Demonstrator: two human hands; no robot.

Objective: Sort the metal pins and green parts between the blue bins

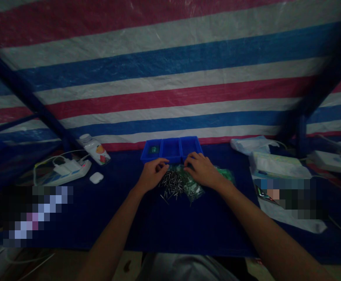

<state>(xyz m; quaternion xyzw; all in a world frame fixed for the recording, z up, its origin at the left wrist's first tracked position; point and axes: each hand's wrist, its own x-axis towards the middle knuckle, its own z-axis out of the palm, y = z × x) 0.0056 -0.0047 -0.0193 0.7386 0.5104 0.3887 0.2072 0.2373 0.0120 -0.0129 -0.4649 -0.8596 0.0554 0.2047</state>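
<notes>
My left hand is at the left edge of a loose pile of thin metal pins, perhaps nails or rivets. Its fingers curl in toward the thumb, and whatever they may hold is too small and dark to make out. Over a clear, greenish plastic bag is my right hand, with bent fingers a little apart and nothing visible in them. More pins show in or under that bag. Just beyond both hands stands a blue tray with three compartments; a small greenish packet lies in the left one.
To the left are a power strip with chargers, a white bottle and a small white case. At right lie a tissue pack and crumpled plastic. A striped sheet hangs behind the blue table.
</notes>
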